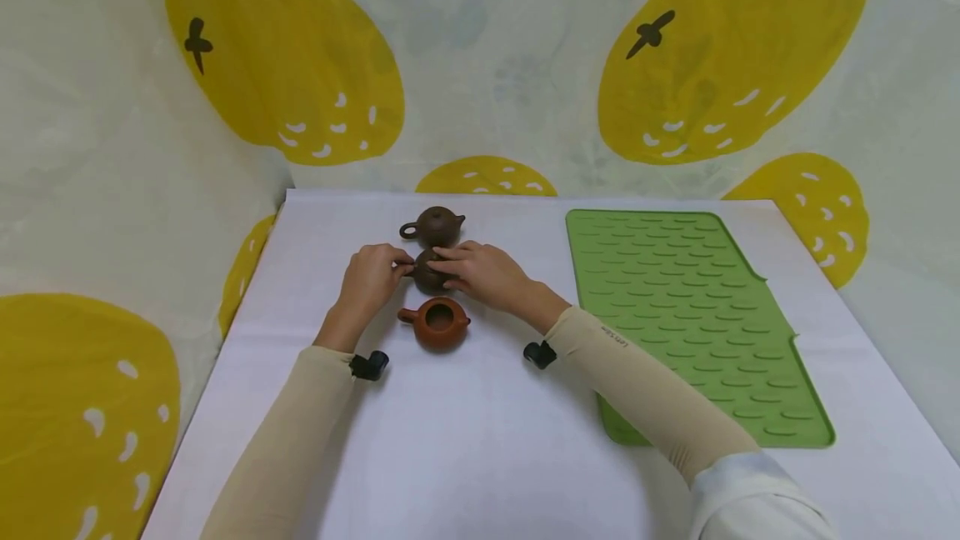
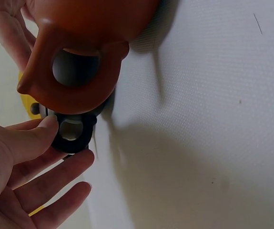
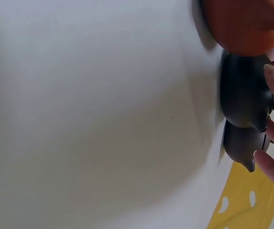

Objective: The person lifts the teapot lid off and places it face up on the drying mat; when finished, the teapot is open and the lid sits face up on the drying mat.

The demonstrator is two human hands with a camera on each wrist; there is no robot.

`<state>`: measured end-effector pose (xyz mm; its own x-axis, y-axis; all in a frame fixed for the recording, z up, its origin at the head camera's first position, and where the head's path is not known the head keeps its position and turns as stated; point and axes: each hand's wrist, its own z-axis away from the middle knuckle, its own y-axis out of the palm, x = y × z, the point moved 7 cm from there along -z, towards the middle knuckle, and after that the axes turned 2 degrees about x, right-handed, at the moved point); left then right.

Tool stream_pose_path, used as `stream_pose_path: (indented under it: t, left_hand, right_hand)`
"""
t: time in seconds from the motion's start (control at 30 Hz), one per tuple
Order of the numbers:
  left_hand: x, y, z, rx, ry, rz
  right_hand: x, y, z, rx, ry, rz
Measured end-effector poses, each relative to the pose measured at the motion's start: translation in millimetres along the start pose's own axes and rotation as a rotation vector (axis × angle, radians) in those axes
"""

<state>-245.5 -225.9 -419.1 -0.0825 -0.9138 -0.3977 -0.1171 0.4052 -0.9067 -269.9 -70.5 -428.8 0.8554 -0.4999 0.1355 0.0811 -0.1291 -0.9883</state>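
Three small teapots stand in a line on the white-covered table, handles left and spouts right. My left hand [image 1: 367,277] pinches the handle of the middle, dark brown teapot [image 1: 431,282]; thumb and fingertips show at that dark handle [image 2: 73,144] in the left wrist view. From the other side, my right hand [image 1: 487,273] holds the same teapot at its upper body by the spout, partly covering it. Nearest me is the orange-brown teapot [image 1: 440,332], its round top uncovered. Behind the middle one stands another brown teapot [image 1: 438,226], lid on, close to my right fingertips.
A green ribbed mat [image 1: 675,298] lies on the right of the table, with my right forearm passing over its near left part. The white cloth [image 1: 480,440] covers the tabletop. A curtain with yellow fruit prints [image 1: 510,65] hangs behind and at the sides.
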Motion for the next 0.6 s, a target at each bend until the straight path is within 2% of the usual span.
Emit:
stream_pose_path:
  t: [0.6]
  left_hand:
    - [-0.9, 0.3, -0.8, -0.003, 0.000, -0.014]
  right_hand:
    - [-0.4, -1.3, -2.0, -0.006, 0.014, -0.039]
